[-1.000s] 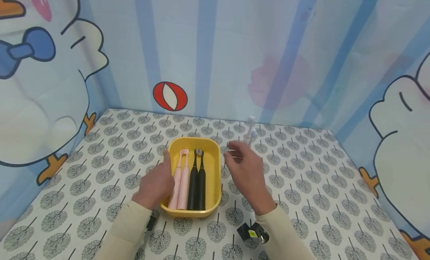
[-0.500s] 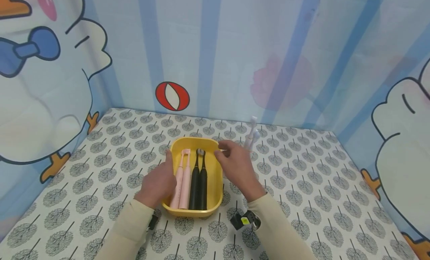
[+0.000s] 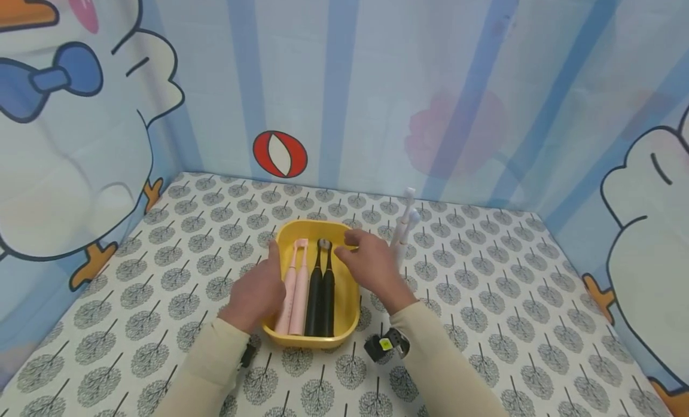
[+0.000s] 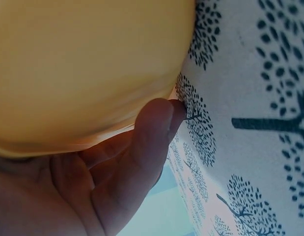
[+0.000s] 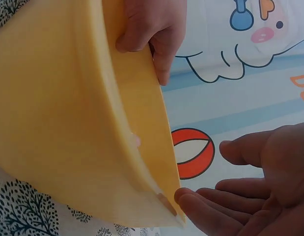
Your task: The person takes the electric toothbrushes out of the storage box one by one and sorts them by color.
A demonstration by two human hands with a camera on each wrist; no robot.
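Observation:
A yellow plastic bin [image 3: 351, 315] holds two pink electric toothbrushes [image 3: 298, 294] and two black ones [image 3: 321, 294], laid side by side with heads toward the far end. At its left wall, my left hand [image 3: 255, 291] grips the rim, thumb on top; in the left wrist view its fingers [image 4: 154, 128] lie along the bin's outer side. My right hand [image 3: 371, 264] is over the far right rim, holding nothing. Seen from the right wrist, that hand [image 5: 269, 182] has its fingers loosely extended, a fingertip right at the bin's edge.
Behind my right hand stand two white electric toothbrushes [image 3: 402, 228], their lower parts partly hidden. A tree-patterned cloth [image 3: 484, 321] covers the table. Beyond its far edge hangs a blue-striped curtain [image 3: 377, 106] with cartoon birds.
My right hand has moved left, from beside the bin to over its far right rim. The left hand keeps its place on the left rim, and the toothbrushes lie as before.

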